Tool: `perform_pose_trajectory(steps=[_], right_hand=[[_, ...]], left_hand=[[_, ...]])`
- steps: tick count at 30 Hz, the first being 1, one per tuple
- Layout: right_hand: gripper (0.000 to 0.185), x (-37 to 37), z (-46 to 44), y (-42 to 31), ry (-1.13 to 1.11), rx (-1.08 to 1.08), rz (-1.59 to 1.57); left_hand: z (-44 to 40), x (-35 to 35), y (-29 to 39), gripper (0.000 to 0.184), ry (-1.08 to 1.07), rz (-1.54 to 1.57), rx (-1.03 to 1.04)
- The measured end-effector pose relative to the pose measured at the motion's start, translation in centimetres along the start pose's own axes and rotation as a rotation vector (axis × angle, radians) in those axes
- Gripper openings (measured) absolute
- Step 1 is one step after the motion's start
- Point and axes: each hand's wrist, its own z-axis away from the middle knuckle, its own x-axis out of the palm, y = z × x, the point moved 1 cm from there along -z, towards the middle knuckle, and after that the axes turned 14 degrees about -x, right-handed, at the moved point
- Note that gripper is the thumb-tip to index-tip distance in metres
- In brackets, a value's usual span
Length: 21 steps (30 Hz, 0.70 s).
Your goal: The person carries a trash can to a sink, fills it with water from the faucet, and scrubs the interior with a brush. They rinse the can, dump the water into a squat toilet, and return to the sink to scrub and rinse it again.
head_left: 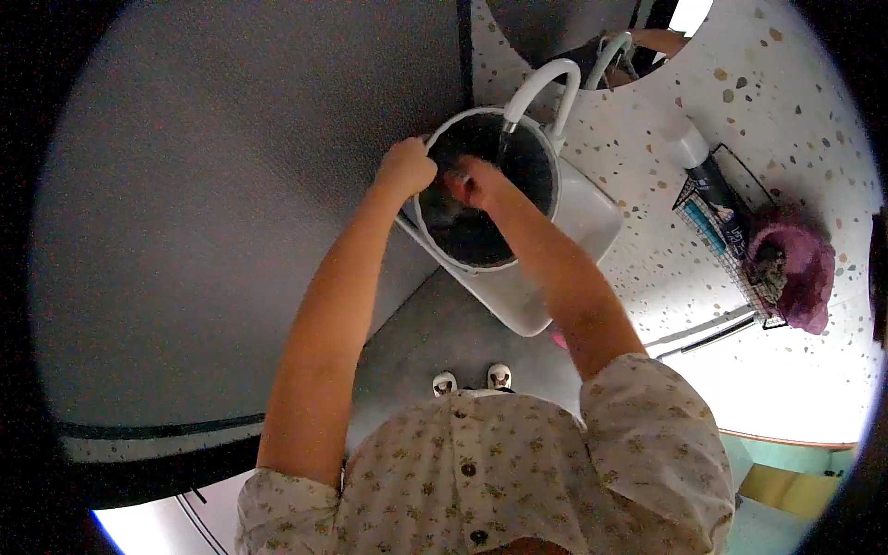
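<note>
A round bucket (487, 250) with a white rim and dark inside sits over the white sink (592, 217), beneath a curved white faucet (555, 79). My left hand (407, 168) is closed on the bucket's left rim. Inside the opening, my right hand (476, 182) has its fingers curled and partly blurred. Something reddish shows at those fingers; I cannot make out what it is. A faint stream seems to fall from the spout just above the right hand. The bucket's depths are too dark to read.
A wire basket (731, 254) on the speckled wall at right holds a dark bottle with a white cap (710, 176) and a purple cloth-like item (800, 268). A mirror (592, 46) is above the faucet. A dark grey wall (277, 139) stands close at left.
</note>
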Motion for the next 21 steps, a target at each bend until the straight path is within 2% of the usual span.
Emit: perform_pose_trajectory(steps=[1, 2, 4, 5, 6, 8, 9, 11, 12, 14, 15, 16, 17, 19, 20, 21], right_hand=[[0.032, 0.2, 0.1, -0.9, 0.359, -0.165, -0.456], [0.032, 0.0, 0.6, -1.4, 0.358, -0.169, -0.458], [0.037, -1.2, 1.8, -1.5, 0.401, -0.294, -1.207], [0.041, -1.2, 2.3, -1.6, 0.486, -0.315, -1.364], [0.041, -1.4, 2.1, -1.6, 0.485, -0.316, -1.370], [0.037, -1.6, 1.4, -1.5, 0.467, -0.343, -1.283], [0.037, -1.0, 1.1, -1.5, 0.462, -0.338, -1.287], [0.021, 0.6, 0.1, -1.6, 0.306, -0.343, -0.958], [0.021, 2.3, 0.3, -1.5, 0.302, -0.343, -0.962], [0.014, 5.9, 2.4, -0.5, 0.185, -0.159, -0.099], [0.012, 3.7, 1.2, 2.5, 0.019, -0.079, 0.198], [0.012, 1.6, 0.8, 4.6, -0.081, 0.015, 0.663], [0.017, -0.4, 0.5, 6.7, -0.221, 0.113, 1.119], [0.030, -0.7, 5.6, 5.4, -0.320, 0.101, 1.987], [0.033, 1.3, 9.5, 2.0, -0.357, -0.051, 2.229], [0.029, 1.6, 10.1, -0.1, -0.359, 0.028, 2.327]], left_hand=[[-0.4, 0.2, -0.3, 0.043, 0.004, -0.004, -0.004], [-0.8, 0.4, -0.6, 0.042, 0.009, -0.008, -0.010], [-0.1, -0.5, 0.1, 0.041, -0.005, -0.008, -0.034], [0.5, -1.1, 0.6, 0.040, -0.020, -0.003, -0.065], [0.7, -1.4, 0.8, 0.040, -0.021, -0.008, -0.062], [0.9, -1.7, 1.0, 0.040, -0.132, 0.020, -0.211], [0.7, -1.7, 0.8, 0.040, -0.128, 0.015, -0.214], [0.4, -1.5, 0.7, 0.040, -0.089, -0.044, -0.104], [0.4, -1.7, 0.9, 0.040, -0.086, -0.048, -0.104], [0.6, -1.8, 1.2, 0.041, -0.088, -0.050, -0.132], [0.7, -1.7, 1.0, 0.041, -0.092, -0.054, -0.135], [0.4, -1.6, 0.7, 0.040, -0.074, -0.057, -0.112], [0.0, -1.5, 0.4, 0.040, -0.055, -0.058, -0.088], [-1.5, -0.2, -1.0, 0.039, 0.000, -0.082, -0.105], [-2.0, 0.2, -1.3, 0.039, 0.053, -0.110, -0.121], [-1.5, -0.3, -0.8, 0.039, 0.048, -0.108, -0.118]])
